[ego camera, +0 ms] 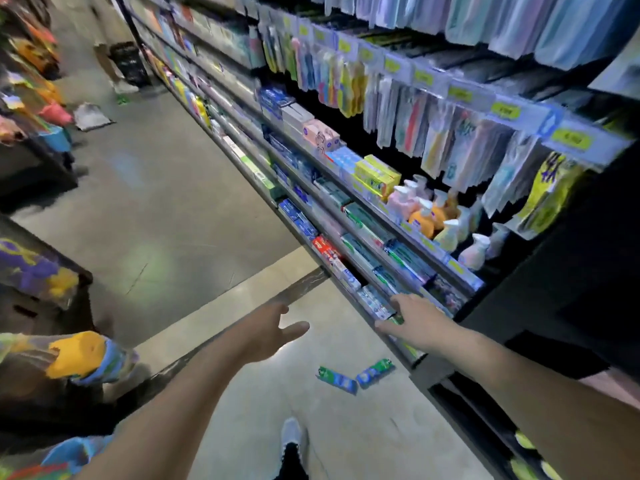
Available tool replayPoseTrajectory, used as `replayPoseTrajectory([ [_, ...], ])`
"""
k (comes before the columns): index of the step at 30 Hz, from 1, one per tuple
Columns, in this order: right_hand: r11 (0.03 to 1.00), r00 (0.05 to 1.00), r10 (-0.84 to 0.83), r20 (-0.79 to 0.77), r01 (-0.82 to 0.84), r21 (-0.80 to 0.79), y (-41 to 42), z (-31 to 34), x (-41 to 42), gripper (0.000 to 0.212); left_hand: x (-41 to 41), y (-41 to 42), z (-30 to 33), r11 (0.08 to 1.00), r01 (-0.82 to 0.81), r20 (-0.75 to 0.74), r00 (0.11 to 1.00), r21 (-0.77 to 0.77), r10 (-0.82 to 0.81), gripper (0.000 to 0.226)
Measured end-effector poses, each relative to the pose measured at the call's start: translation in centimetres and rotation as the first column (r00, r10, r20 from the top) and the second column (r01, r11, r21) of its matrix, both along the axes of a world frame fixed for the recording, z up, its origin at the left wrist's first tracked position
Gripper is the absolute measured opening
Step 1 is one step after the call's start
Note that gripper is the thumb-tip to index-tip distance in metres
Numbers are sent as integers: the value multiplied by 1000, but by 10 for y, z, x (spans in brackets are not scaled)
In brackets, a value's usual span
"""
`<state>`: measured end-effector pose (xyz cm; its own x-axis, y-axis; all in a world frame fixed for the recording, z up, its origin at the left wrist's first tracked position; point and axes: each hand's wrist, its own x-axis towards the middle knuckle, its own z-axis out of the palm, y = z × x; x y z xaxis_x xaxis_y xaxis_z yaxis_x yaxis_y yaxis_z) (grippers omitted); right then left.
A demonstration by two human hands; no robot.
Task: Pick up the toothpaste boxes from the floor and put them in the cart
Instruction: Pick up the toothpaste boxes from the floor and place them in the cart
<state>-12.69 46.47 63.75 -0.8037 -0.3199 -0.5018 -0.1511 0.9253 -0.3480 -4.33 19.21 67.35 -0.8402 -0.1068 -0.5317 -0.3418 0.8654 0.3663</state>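
Two green and blue toothpaste boxes lie on the floor near the shelf base, one point(337, 379) flat and the other point(375, 371) touching it at an angle. My left hand point(273, 329) hovers above the floor with fingers spread, holding nothing. My right hand point(412, 318) rests on the edge of the lowest shelf point(346, 292), fingers apart, touching boxes there; whether it grips one is unclear. No cart is recognisable in view.
Tall store shelving point(381, 150) with toothpaste, toothbrushes and bottles runs along the right. A display with colourful goods point(41, 271) stands at the left. My shoe point(292, 434) is on the floor below the boxes. Another person's legs and a black basket point(128, 62) stand far down the aisle.
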Motion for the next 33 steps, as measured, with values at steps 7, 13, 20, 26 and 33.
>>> replayPoseTrajectory([
  [7, 978, 979, -205, 20, 203, 54, -45, -17, -31, 77, -104, -62, -23, 976, 213, 51, 975, 40, -215, 74],
  [13, 926, 929, -366, 48, 358, 118, -44, -40, -32, 78, -174, -58, -59, 911, 412, 143, 900, 25, -411, 77],
  [20, 863, 856, -500, 132, 480, 161, -9, -108, -40, 77, -201, -14, -148, 853, 520, 225, 826, 49, -517, 79],
  [26, 832, 815, -554, 170, 535, 147, 0, -238, -51, 73, -200, 16, -293, 779, 626, 268, 758, -41, -595, 86],
  [33, 800, 778, -600, 187, 580, 158, -5, -475, -42, 68, -197, 27, -556, 672, 737, 297, 659, -71, -691, 84],
])
